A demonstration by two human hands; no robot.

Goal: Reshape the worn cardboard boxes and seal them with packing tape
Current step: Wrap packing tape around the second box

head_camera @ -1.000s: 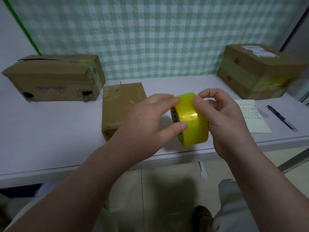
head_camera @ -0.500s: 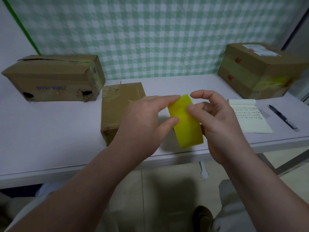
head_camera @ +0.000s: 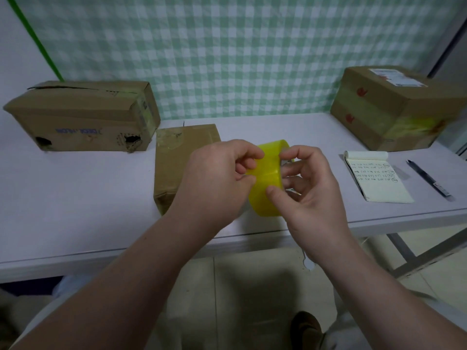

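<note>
Left hand: fingers curled, tips pinching at the outer face of the yellow tape roll. Right hand: thumb pressed on the roll's face, fingers curled round its far side, gripping it. Roll held on edge between both hands, above the table's front part, just right of the small flat box. Two larger boxes: torn one far left, taped one far right.

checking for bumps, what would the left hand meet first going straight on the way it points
The yellow tape roll the left hand pinches; past it probably the right hand, depth unclear.
</note>
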